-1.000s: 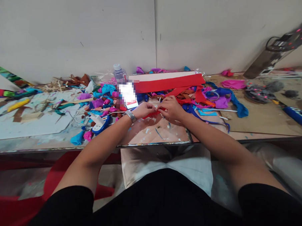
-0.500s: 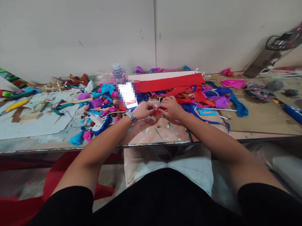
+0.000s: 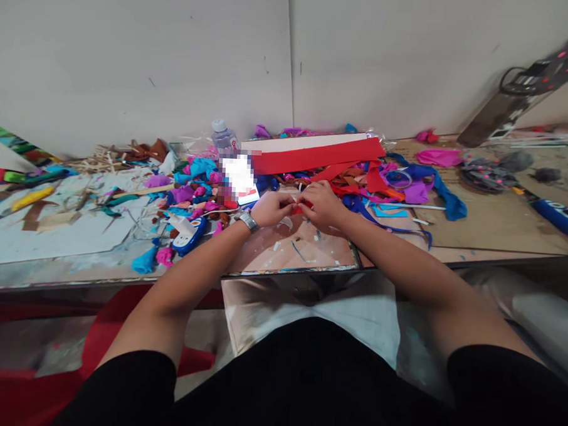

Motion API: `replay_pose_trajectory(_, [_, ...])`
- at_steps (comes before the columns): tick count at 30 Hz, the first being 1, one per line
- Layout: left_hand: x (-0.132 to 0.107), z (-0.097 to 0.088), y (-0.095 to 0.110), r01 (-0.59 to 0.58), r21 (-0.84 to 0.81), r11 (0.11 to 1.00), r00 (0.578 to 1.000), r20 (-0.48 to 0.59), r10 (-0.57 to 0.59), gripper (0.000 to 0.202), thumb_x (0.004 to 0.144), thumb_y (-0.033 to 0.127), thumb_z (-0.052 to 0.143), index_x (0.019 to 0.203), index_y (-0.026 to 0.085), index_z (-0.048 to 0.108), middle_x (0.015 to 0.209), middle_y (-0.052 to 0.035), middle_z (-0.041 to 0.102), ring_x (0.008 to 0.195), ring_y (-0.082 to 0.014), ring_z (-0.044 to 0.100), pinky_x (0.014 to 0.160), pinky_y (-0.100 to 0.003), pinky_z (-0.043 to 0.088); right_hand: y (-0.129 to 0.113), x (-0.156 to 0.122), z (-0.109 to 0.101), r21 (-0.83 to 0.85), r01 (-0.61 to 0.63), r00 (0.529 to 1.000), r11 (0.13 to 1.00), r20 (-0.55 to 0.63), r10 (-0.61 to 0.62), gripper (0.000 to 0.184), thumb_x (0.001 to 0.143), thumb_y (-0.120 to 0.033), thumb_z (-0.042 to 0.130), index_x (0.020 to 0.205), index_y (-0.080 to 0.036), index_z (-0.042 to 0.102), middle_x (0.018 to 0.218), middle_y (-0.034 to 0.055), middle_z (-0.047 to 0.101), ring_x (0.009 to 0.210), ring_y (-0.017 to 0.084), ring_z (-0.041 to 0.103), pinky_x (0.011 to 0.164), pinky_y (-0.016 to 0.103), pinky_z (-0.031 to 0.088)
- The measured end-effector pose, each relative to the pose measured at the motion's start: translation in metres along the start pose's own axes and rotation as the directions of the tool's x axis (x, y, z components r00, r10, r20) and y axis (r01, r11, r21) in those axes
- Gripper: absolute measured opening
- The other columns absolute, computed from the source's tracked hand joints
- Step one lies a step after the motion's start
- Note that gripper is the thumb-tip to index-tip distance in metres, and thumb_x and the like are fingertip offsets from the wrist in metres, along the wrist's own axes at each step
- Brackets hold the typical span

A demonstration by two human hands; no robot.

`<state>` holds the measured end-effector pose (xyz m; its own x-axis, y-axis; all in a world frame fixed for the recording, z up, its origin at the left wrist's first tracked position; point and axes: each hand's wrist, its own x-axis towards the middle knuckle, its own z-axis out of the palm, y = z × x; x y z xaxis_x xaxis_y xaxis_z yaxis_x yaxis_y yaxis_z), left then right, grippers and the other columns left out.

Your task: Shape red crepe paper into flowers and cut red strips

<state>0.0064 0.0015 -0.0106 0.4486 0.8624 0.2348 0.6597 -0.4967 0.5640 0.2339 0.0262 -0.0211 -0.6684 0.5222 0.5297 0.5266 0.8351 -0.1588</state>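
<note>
My left hand, with a watch on its wrist, is closed in a pinch at the front middle of the workbench. Facing it, my right hand is curled, its fingertips almost meeting those of the left. Between them is a small piece of red crepe paper, mostly covered by the fingers. A wide red paper strip lies behind the hands, with narrower red pieces near it. Just beyond my left hand stands a lit phone, its screen partly blurred.
Crumpled coloured paper scraps heap to the left, around a blue-and-white power strip. A bottle stands behind the phone. Far left lies a yellow utility knife. Brown cardboard covers the right side. The bench edge runs before my lap.
Both hands stay in nearly the same place, with small finger shifts around the red paper. My left wrist has turned slightly, and one leg below the bench has moved a little left.
</note>
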Motion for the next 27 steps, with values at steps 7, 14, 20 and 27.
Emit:
replay_pose_trajectory(7, [0.0031,-0.0021,-0.0062,0.198,-0.355,0.914,0.977,0.143,-0.157,0.051,0.088,0.061,0.068,0.089,0.011,0.077,0.074,-0.0069,0.072,0.061,-0.0132,0.058,0.061,-0.024,0.041,-0.0002,0.0012,-0.0053,-0.088,0.134,0.991,0.987,-0.012,-0.135,0.026,0.107,-0.029,0.052,0.103,-0.02,0.076,0.105,0.0107,0.081,0.105,0.029,0.061,0.104,0.049,0.028])
replay_pose_trajectory(14, [0.0007,-0.0031,-0.0015,0.058,-0.099,0.993,0.997,0.053,-0.053,0.039,0.093,0.047,0.061,0.081,0.014,0.077,0.066,-0.0023,0.067,0.059,-0.0116,0.05,0.06,-0.025,0.033,-0.0025,-0.0007,-0.0055,-0.097,0.107,0.994,0.989,0.004,-0.107,0.027,0.106,-0.03,0.052,0.099,-0.019,0.076,0.102,0.0108,0.08,0.104,0.029,0.06,0.102,0.049,0.029])
replay_pose_trajectory(20, [-0.001,0.0007,0.0027,-0.027,0.181,0.983,0.999,-0.026,0.032,0.03,0.095,0.036,0.058,0.091,0.019,0.082,0.072,-0.0042,0.072,0.062,-0.0155,0.055,0.064,-0.029,0.033,-0.0049,-0.0007,-0.0059,-0.072,0.04,0.998,0.997,0.053,-0.036,0.022,0.102,-0.026,0.055,0.097,-0.019,0.075,0.099,0.0116,0.079,0.106,0.031,0.059,0.099,0.049,0.029])
replay_pose_trajectory(27, [-0.0023,0.0007,0.0036,-0.08,0.324,0.943,0.996,-0.02,0.091,0.029,0.097,0.034,0.057,0.101,0.023,0.084,0.078,-0.0066,0.076,0.069,-0.0202,0.063,0.066,-0.031,0.033,-0.0055,0.0009,-0.0047,-0.032,-0.007,0.998,0.999,0.055,0.009,0.02,0.1,-0.026,0.055,0.096,-0.019,0.073,0.099,0.0125,0.078,0.104,0.031,0.06,0.096,0.047,0.031])
